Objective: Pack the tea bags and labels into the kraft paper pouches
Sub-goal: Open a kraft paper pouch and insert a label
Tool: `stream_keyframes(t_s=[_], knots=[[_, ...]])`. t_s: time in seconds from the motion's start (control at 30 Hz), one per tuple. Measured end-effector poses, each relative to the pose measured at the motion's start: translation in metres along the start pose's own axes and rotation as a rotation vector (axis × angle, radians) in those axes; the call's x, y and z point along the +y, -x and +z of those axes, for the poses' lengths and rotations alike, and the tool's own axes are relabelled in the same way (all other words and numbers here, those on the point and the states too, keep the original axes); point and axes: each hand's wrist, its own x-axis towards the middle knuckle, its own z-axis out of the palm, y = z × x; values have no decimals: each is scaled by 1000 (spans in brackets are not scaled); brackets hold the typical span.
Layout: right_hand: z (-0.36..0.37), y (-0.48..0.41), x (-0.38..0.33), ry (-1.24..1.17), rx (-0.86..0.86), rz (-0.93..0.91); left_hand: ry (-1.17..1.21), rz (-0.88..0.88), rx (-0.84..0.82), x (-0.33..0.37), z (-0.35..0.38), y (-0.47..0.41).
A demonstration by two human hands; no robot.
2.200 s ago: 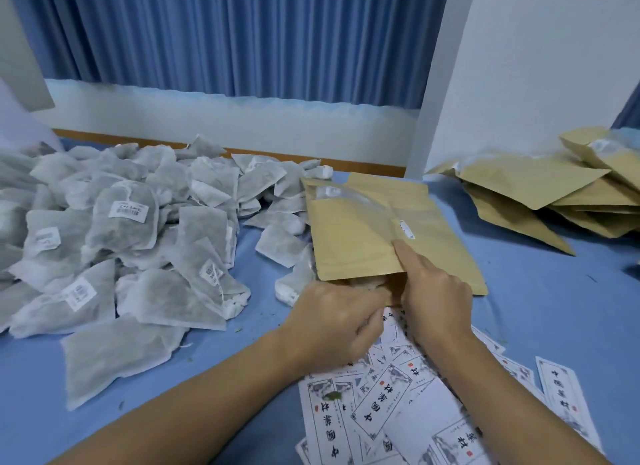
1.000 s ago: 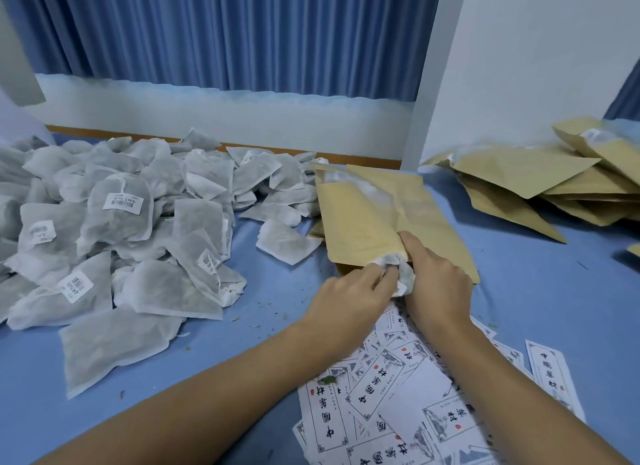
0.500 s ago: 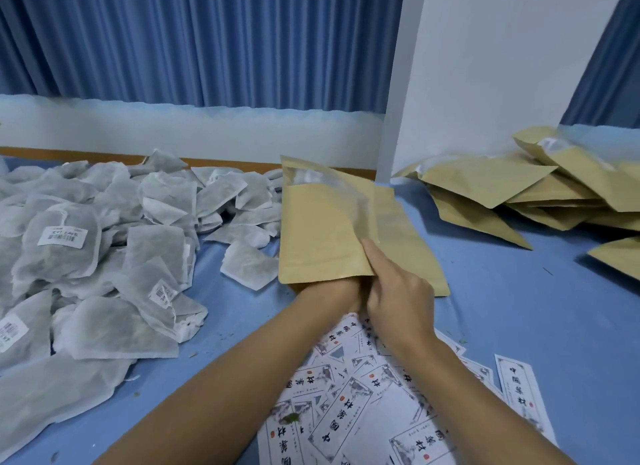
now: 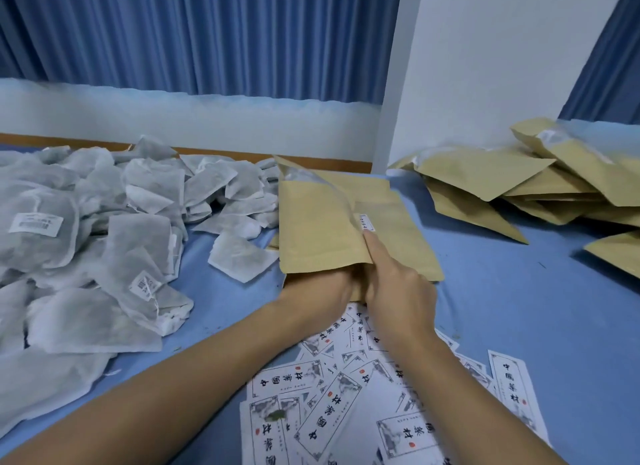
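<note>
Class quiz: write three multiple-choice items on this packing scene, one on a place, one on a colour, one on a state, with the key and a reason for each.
1. Where does the heap of tea bags lie relative to the pouch being held?
A. left of it
B. right of it
C. on top of it

2. What colour is the table cover?
A. red
B. blue
C. green

3. What is the left hand doing?
A. resting flat on the cover
B. lifting a tea bag
C. reaching into the pouch's near end

Key:
1 A, the grey-white heap fills the left side of the view.
2 B, the bare cover shows blue around the pouch.
3 C, its fingers are hidden inside the pouch's mouth, which the right hand holds.
</note>
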Motion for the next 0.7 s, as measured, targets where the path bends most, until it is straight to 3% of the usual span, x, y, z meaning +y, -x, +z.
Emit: stream_keyframes(t_s=[0.03, 0.07, 0.13, 0.17, 0.27, 0.33, 0.4, 0.47, 0.57, 0.7], knots=[[1, -1, -1, 2, -5, 7, -12, 198, -16, -1, -2, 11], [2, -2, -2, 5, -16, 13, 43, 323, 88, 1, -15, 19], [2, -2, -4, 1, -22, 27, 83, 480, 451, -8, -34, 31], [1, -1, -5, -16, -15, 42, 132, 477, 574, -15, -42, 36], [0, -1, -4, -27, 8, 81, 248, 219, 680, -43, -53, 46], [0, -1, -3, -20, 14, 79, 66, -94, 454, -66, -50, 46], [-1, 1, -5, -22, 24, 73, -72, -359, 77, -87, -39, 45], [-1, 2, -7, -10, 15, 63, -57, -431, -70, -101, -34, 43], [-1, 2, -7, -9, 13, 57, 96, -330, 170, -108, -36, 43], [0, 2, -6, -23, 20, 60, 577, -328, 667, -82, -54, 44]])
